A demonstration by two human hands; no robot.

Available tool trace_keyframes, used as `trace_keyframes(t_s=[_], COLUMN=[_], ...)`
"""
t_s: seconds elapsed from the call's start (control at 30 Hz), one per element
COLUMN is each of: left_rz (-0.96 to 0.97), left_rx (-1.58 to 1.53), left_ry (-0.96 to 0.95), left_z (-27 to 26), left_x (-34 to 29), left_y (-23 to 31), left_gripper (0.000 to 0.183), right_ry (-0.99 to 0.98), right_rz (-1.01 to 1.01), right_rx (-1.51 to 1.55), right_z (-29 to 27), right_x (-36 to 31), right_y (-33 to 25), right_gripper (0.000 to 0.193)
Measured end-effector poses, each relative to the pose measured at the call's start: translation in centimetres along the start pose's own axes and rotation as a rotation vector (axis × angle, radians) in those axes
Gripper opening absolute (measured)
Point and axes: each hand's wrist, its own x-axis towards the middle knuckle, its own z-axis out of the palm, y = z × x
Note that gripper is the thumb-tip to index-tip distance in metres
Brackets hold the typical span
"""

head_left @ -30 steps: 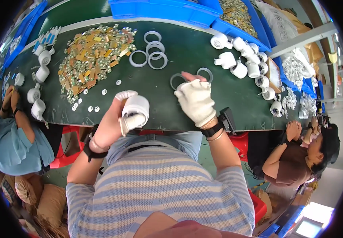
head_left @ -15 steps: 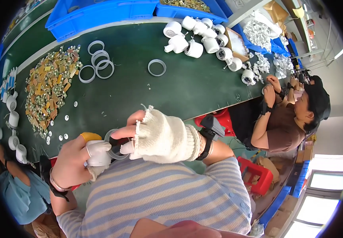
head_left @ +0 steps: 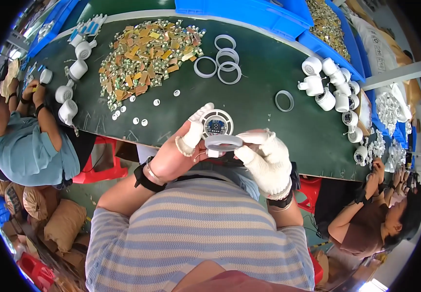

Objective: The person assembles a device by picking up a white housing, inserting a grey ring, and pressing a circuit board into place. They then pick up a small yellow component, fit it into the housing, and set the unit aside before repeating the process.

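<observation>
My left hand [head_left: 170, 155], with white coverings on some fingers, is closed around a round white housing [head_left: 230, 123]. The housing's face is turned up and shows a blue circuit board [head_left: 216, 127] inside its rim. In my right hand [head_left: 270, 165], which wears a white knit glove with bare fingertips, a grey ring [head_left: 224, 140] is pinched by its right side. The ring is tilted nearly edge-on at the near side of the housing and overlaps its lower edge in view; whether they touch I cannot tell.
On the green table [head_left: 166, 121] lie a heap of small circuit boards [head_left: 142, 58], several loose grey rings [head_left: 205, 67] and small white discs [head_left: 136, 120]. White housings [head_left: 312, 85] are grouped at right, others at left [head_left: 64, 92]. Blue bins [head_left: 244, 22] line the back. Co-workers sit on both sides.
My view has swung left, so the table's things sit further right. The housing now faces up, showing its board. My right hand grips the ring at its side, its fingers no longer across the ring's opening.
</observation>
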Motion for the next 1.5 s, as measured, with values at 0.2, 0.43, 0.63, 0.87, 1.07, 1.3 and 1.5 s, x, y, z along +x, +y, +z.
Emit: trace_keyframes(t_s=[0.2,0.43,0.63,0.87,1.07,1.3,1.5], left_rz=[0.056,0.061,0.092,0.173,0.237,0.499,0.347], left_rx=[0.073,0.229,0.250,0.308,0.504,0.983,1.327], left_ry=[-0.140,-0.143,-0.155,-0.150,-0.144,-0.308,-0.161], left_z=[-0.1,-0.4,-0.8,-0.9,-0.5,-0.8,-1.0], left_x=[0.0,-0.2,-0.1,0.1,-0.4,0.0,-0.7], left_y=[0.6,0.3,-0.1,-0.8,-1.0,-0.2,3.2], left_gripper=[0.121,0.121,0.118,0.109,0.096,0.079,0.097], right_ry=[0.054,0.058,0.043,0.039,0.061,-0.006,-0.074], right_rz=[-0.233,-0.238,-0.196,-0.202,-0.138,-0.323,0.116], right_rx=[-0.250,-0.250,-0.221,-0.263,-0.163,-0.455,-0.041], right_z=[0.4,0.3,0.2,0.2,1.5,3.0,0.8], right_x=[0.8,0.8,0.7,0.8,2.1,3.0,3.5], right_y=[-1.8,-1.8,-1.6,-1.4,0.6,-0.7,0.3], right_gripper=[0.027,0.029,0.027,0.027,0.049,0.052,0.032])
